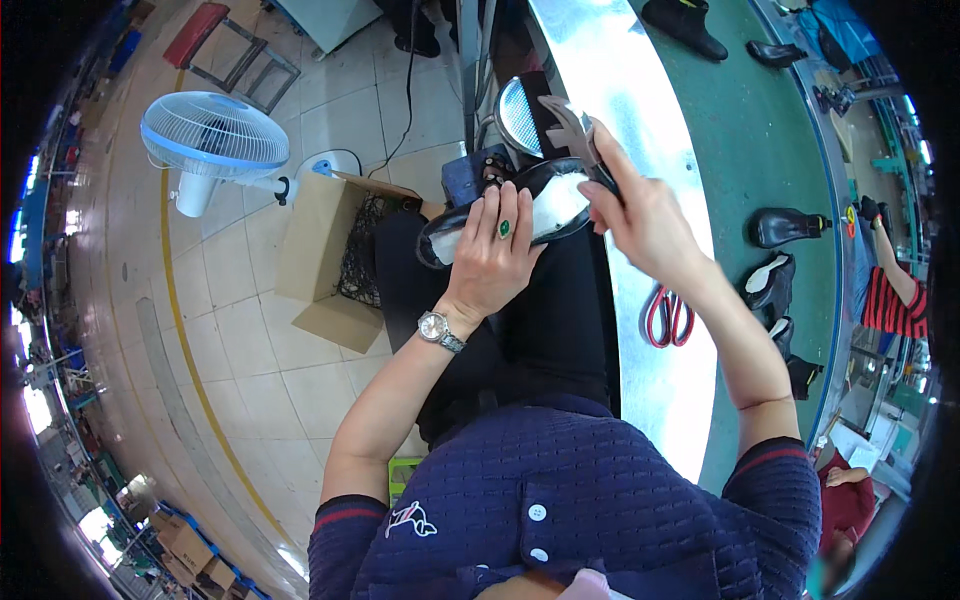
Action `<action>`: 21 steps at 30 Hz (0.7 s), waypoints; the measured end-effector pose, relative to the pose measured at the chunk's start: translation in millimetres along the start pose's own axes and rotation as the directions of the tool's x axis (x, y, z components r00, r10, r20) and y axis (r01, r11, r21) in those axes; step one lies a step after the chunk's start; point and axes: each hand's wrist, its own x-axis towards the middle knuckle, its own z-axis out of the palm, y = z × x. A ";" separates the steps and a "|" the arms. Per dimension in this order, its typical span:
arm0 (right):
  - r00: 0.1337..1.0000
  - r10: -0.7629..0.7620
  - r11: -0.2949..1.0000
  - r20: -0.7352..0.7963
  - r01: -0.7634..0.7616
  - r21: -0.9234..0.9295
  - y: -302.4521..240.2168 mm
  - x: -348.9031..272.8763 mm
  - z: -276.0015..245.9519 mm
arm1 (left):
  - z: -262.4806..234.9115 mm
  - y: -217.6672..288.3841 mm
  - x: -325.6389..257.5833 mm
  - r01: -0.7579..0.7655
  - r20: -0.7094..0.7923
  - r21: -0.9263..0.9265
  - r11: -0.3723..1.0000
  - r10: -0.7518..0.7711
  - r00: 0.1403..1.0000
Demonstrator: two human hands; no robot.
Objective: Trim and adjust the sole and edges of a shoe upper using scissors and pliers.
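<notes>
A black shoe upper on its last (562, 208) lies sole side up above my lap, with a white insole board showing. My left hand (492, 250) lies over its middle and holds it, fingers side by side across the white board. My right hand (645, 215) is closed round the dark handles of metal lasting pliers (572, 128). The pliers' curved head sits just above the right end of the shoe. Whether their jaws touch the leather I cannot tell.
Red-handled scissors (669, 318) lie on the shiny metal bench edge (655, 120). A round lamp (517, 115) stands beyond the shoe. Several black shoes (785, 228) stand on the green belt (740, 150) at right. An open carton (318, 250) and a fan (215, 135) are at left.
</notes>
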 end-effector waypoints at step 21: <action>0.947 0.163 0.973 0.275 -0.109 -0.203 13.4 23.0 -0.4 | -2.2 -0.9 3.5 0.073 0.021 0.009 0.997 -0.073 0.997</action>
